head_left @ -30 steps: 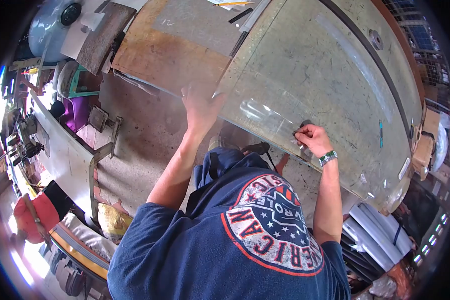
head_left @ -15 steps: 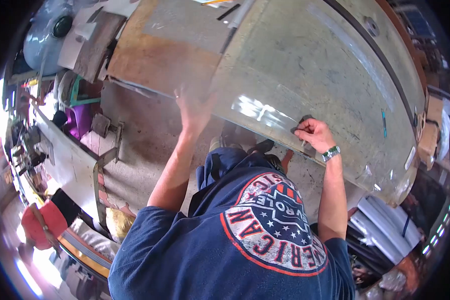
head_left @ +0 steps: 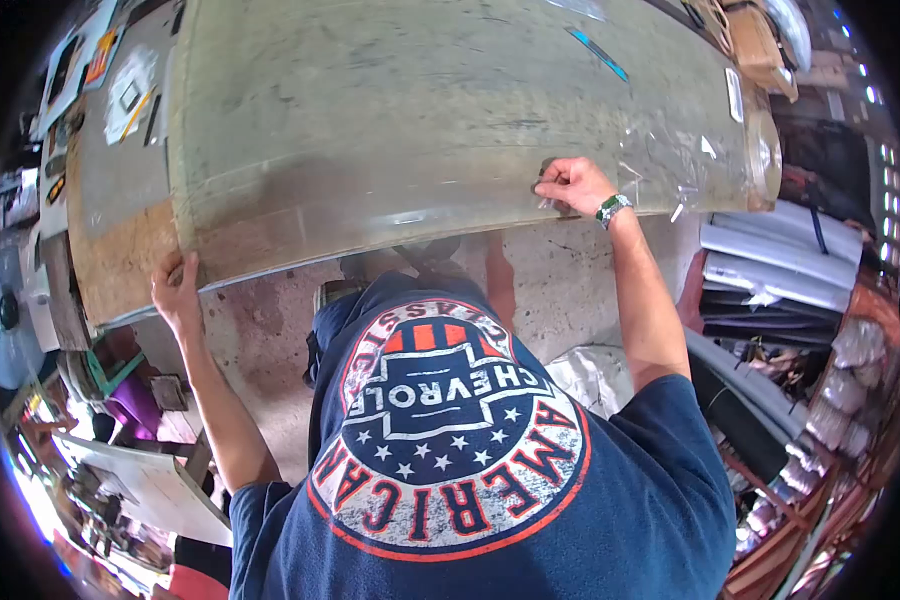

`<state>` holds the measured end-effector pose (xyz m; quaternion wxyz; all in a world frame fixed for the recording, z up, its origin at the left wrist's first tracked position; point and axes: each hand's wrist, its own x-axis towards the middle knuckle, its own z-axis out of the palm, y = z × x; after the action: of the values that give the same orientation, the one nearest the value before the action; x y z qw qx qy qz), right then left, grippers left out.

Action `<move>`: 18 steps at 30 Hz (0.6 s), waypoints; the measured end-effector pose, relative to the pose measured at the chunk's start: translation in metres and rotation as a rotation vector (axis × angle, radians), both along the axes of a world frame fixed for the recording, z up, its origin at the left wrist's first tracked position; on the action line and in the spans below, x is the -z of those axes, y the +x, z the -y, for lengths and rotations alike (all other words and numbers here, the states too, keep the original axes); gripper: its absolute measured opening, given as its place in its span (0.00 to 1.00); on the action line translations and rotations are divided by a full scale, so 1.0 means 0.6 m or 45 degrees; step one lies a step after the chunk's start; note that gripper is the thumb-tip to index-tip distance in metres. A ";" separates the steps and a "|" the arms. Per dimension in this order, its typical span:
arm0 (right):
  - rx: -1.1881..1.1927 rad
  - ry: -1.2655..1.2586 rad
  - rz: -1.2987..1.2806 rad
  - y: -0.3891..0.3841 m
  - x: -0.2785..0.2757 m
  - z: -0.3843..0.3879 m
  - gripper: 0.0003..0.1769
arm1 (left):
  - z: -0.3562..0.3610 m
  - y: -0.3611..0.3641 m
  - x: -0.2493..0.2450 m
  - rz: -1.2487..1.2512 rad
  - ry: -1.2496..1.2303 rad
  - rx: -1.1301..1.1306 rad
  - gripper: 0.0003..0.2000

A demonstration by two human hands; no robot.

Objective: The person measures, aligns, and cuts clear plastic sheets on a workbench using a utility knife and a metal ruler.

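My left hand (head_left: pixel 177 292) is at the front edge of the worktable, by the seam between the brown board (head_left: pixel 125 255) and the greenish top (head_left: pixel 370 120). Its fingers are bent together at the edge; what they grip is too small to make out. Farther right, my right hand (head_left: pixel 580 187), with a watch on the wrist, is pinched just above the greenish top near the front edge. Something small and clear shows under its fingertips, too unclear to name. Faint reflections of a clear sheet (head_left: pixel 405 219) run along the front edge between the hands.
A blue tool (head_left: pixel 598 53) lies toward the back of the table. Crinkled clear film (head_left: pixel 670 160) is right of my right hand. A yellow pencil (head_left: pixel 135 115) lies at the left. Rolled grey sheets (head_left: pixel 780 260) are stacked at the right, and a white panel (head_left: pixel 145 480) stands lower left.
The view has shifted and turned. My left hand, blurred before, has moved left along the front edge and its fingers have come together. My right hand remains pinched near the front edge.
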<state>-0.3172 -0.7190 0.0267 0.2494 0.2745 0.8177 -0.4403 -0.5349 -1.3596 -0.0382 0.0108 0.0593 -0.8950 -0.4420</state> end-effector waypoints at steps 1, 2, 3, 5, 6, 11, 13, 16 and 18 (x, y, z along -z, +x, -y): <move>0.025 0.032 -0.002 0.015 0.003 -0.021 0.12 | 0.006 0.001 0.008 0.026 0.060 -0.007 0.18; 0.044 0.061 -0.005 0.025 0.005 -0.038 0.12 | 0.013 -0.001 0.015 0.051 0.116 -0.020 0.18; 0.048 0.077 -0.053 0.032 0.006 -0.050 0.12 | 0.008 -0.002 0.008 0.075 0.171 -0.036 0.19; 0.052 0.107 -0.143 0.042 0.007 -0.065 0.13 | 0.000 0.000 -0.003 0.109 0.178 -0.048 0.20; 0.028 0.162 -0.125 0.043 0.010 -0.071 0.14 | 0.002 -0.001 -0.002 0.116 0.177 -0.047 0.20; 0.036 0.252 -0.125 0.050 0.006 -0.085 0.14 | 0.019 -0.009 0.015 0.097 0.224 -0.027 0.20; 0.032 0.274 -0.141 0.056 0.010 -0.093 0.14 | 0.027 -0.012 0.019 0.123 0.227 -0.020 0.20; 0.031 0.303 -0.182 0.064 0.017 -0.109 0.14 | 0.031 -0.013 0.022 0.130 0.273 -0.013 0.20; 0.032 0.327 -0.208 0.067 0.018 -0.116 0.14 | 0.036 -0.015 0.026 0.132 0.270 -0.012 0.20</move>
<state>-0.2773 -0.6493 0.0157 0.1394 0.2777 0.8813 -0.3562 -0.5437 -1.3812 -0.0541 -0.0397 0.0869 -0.8423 -0.5305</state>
